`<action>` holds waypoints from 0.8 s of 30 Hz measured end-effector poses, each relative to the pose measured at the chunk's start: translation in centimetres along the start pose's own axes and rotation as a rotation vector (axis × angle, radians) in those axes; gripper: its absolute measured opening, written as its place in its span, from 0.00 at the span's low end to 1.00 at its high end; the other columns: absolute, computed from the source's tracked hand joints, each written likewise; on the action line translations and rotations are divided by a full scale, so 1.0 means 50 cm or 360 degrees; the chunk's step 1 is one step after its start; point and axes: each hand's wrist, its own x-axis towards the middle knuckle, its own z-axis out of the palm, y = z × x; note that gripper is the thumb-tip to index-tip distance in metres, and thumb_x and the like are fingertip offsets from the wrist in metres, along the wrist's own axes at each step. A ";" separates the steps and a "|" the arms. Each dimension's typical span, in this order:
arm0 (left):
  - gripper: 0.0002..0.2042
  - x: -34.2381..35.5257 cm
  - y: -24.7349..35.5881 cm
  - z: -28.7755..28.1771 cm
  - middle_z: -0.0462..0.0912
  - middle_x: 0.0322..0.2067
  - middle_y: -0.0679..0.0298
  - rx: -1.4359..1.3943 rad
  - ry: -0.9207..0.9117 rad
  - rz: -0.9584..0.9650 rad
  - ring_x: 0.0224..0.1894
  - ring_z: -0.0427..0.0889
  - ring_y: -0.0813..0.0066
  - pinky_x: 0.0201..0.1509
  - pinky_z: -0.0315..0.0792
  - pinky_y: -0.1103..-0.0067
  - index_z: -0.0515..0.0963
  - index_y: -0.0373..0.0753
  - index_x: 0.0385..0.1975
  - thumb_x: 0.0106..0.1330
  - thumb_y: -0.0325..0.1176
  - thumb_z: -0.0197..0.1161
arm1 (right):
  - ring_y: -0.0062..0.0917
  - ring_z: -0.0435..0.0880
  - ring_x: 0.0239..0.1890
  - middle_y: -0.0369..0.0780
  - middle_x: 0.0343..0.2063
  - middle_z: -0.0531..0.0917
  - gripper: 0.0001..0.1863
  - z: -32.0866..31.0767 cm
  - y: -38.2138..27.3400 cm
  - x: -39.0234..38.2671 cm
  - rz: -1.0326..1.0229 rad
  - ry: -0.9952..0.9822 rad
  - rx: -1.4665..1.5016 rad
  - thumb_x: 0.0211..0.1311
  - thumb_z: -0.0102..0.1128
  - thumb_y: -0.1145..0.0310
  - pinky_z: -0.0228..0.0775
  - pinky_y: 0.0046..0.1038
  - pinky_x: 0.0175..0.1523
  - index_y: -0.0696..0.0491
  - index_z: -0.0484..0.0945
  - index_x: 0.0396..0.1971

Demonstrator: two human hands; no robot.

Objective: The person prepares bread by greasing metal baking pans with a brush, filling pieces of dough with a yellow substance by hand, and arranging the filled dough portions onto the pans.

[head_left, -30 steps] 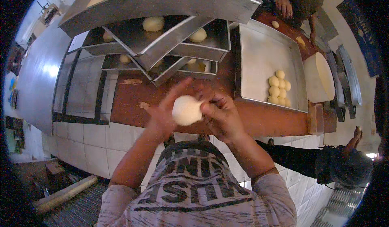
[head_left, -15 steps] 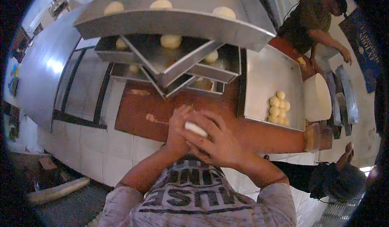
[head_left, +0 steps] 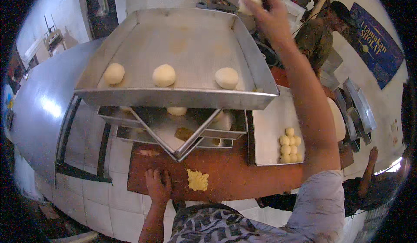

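Head view from above the workbench: we see our right hand (head_left: 265, 6) stretched far up over the back corner of the top tray (head_left: 191, 47), fingers closed around a white dough ball (head_left: 248, 2), which sits above and just beyond the tray's far right rim. Our left hand (head_left: 157, 184) rests flat and open on the brown work board (head_left: 234, 180), holding nothing, with a small yellow lump of filling (head_left: 197, 180) just beside it. Three shaped dough balls (head_left: 164, 75) lie in a row along the near side of the top tray, well apart from one another. Under it, more metal trays (head_left: 173, 134) are stacked crosswise, and at least one more ball appears to sit in them, though shadow hides most of it. To the right, a flat tray (head_left: 269, 126) carries a cluster of small yellow pieces (head_left: 289, 148). Another person (head_left: 321, 30) stands behind the bench at upper right.
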 end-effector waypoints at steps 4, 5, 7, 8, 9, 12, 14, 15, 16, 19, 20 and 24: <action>0.12 0.039 0.023 -0.040 0.68 0.35 0.46 -0.0138 -0.0252 -0.0193 0.37 0.67 0.45 0.43 0.63 0.58 0.69 0.30 0.35 0.54 0.31 0.56 | 0.35 0.78 0.41 0.47 0.41 0.78 0.22 0.084 0.119 -0.037 -0.0146 -0.0937 -0.0916 0.55 0.54 0.65 0.68 0.32 0.47 0.55 0.70 0.50; 0.12 0.035 0.008 -0.032 0.68 0.35 0.46 -0.0099 -0.0208 -0.0156 0.38 0.67 0.45 0.43 0.63 0.58 0.69 0.30 0.35 0.53 0.31 0.56 | 0.36 0.78 0.41 0.47 0.41 0.78 0.21 0.095 0.131 -0.037 -0.0318 -0.1198 -0.0863 0.55 0.53 0.67 0.68 0.33 0.47 0.55 0.70 0.50; 0.13 -0.012 -0.030 -0.002 0.67 0.35 0.45 -0.0022 -0.0145 -0.0123 0.39 0.66 0.44 0.45 0.62 0.58 0.69 0.30 0.35 0.52 0.31 0.57 | 0.36 0.78 0.42 0.49 0.43 0.77 0.23 0.110 0.080 0.003 -0.0169 -0.0955 -0.0825 0.53 0.49 0.71 0.67 0.33 0.48 0.54 0.69 0.52; 0.13 -0.014 -0.028 0.001 0.67 0.34 0.46 -0.0010 -0.0151 -0.0133 0.39 0.66 0.44 0.45 0.62 0.58 0.69 0.30 0.34 0.52 0.31 0.56 | 0.36 0.77 0.43 0.50 0.43 0.76 0.24 0.104 0.055 0.014 -0.0066 -0.0840 -0.0822 0.52 0.47 0.74 0.67 0.33 0.48 0.53 0.68 0.53; 0.13 -0.007 -0.023 -0.001 0.67 0.34 0.46 0.0006 -0.0159 -0.0131 0.39 0.66 0.43 0.45 0.62 0.57 0.69 0.30 0.34 0.52 0.31 0.56 | 0.36 0.78 0.43 0.52 0.41 0.77 0.27 0.102 0.042 0.013 -0.0001 -0.1145 -0.1018 0.48 0.43 0.77 0.67 0.33 0.49 0.53 0.67 0.53; 0.13 -0.005 -0.013 0.010 0.68 0.34 0.45 -0.0023 -0.0135 -0.0035 0.39 0.66 0.43 0.45 0.62 0.57 0.69 0.29 0.34 0.53 0.32 0.56 | 0.37 0.80 0.37 0.52 0.36 0.78 0.25 0.097 0.129 -0.047 -0.0524 -0.1402 -0.1023 0.48 0.43 0.76 0.69 0.33 0.46 0.54 0.69 0.52; 0.14 -0.014 -0.034 0.022 0.69 0.36 0.44 0.0053 -0.0119 -0.0036 0.41 0.66 0.42 0.47 0.62 0.57 0.69 0.28 0.35 0.54 0.33 0.56 | 0.35 0.80 0.36 0.50 0.34 0.79 0.20 0.055 0.086 -0.030 -0.0242 -0.1109 -0.0992 0.54 0.42 0.73 0.70 0.30 0.45 0.54 0.72 0.48; 0.14 -0.026 -0.053 0.029 0.69 0.38 0.43 0.0139 -0.0122 -0.0070 0.43 0.66 0.41 0.49 0.61 0.57 0.69 0.28 0.36 0.55 0.33 0.56 | 0.33 0.79 0.35 0.48 0.34 0.80 0.18 0.018 0.049 -0.039 -0.0211 -0.0807 -0.0784 0.54 0.46 0.71 0.69 0.29 0.44 0.56 0.73 0.46; 0.15 -0.042 -0.057 0.038 0.69 0.40 0.42 0.0203 -0.0153 -0.0089 0.45 0.66 0.41 0.51 0.61 0.57 0.69 0.28 0.37 0.56 0.33 0.56 | 0.31 0.79 0.34 0.47 0.33 0.80 0.17 -0.028 0.008 -0.063 -0.0149 -0.0508 -0.0616 0.55 0.49 0.69 0.69 0.28 0.43 0.57 0.74 0.44; 0.18 0.016 0.010 0.003 0.67 0.48 0.39 -0.0125 -0.0557 -0.0485 0.53 0.62 0.40 0.58 0.56 0.59 0.68 0.26 0.42 0.57 0.34 0.55 | 0.28 0.78 0.31 0.44 0.30 0.80 0.15 -0.138 -0.019 -0.161 -0.0082 0.0099 -0.0639 0.55 0.55 0.65 0.68 0.26 0.41 0.59 0.76 0.38; 0.18 -0.008 -0.017 0.000 0.66 0.48 0.39 -0.0127 -0.0474 -0.0449 0.54 0.61 0.40 0.59 0.54 0.59 0.67 0.26 0.43 0.58 0.34 0.55 | 0.29 0.79 0.30 0.43 0.29 0.81 0.13 -0.148 0.037 -0.221 -0.0119 0.0072 -0.0817 0.54 0.56 0.65 0.69 0.28 0.40 0.57 0.77 0.37; 0.21 -0.020 -0.036 0.024 0.65 0.50 0.39 -0.0253 -0.0336 -0.0253 0.57 0.58 0.41 0.62 0.51 0.60 0.65 0.26 0.47 0.59 0.35 0.55 | 0.41 0.79 0.31 0.45 0.26 0.81 0.09 -0.295 0.190 -0.545 0.0777 -0.0938 -0.1374 0.47 0.58 0.64 0.71 0.38 0.41 0.54 0.79 0.20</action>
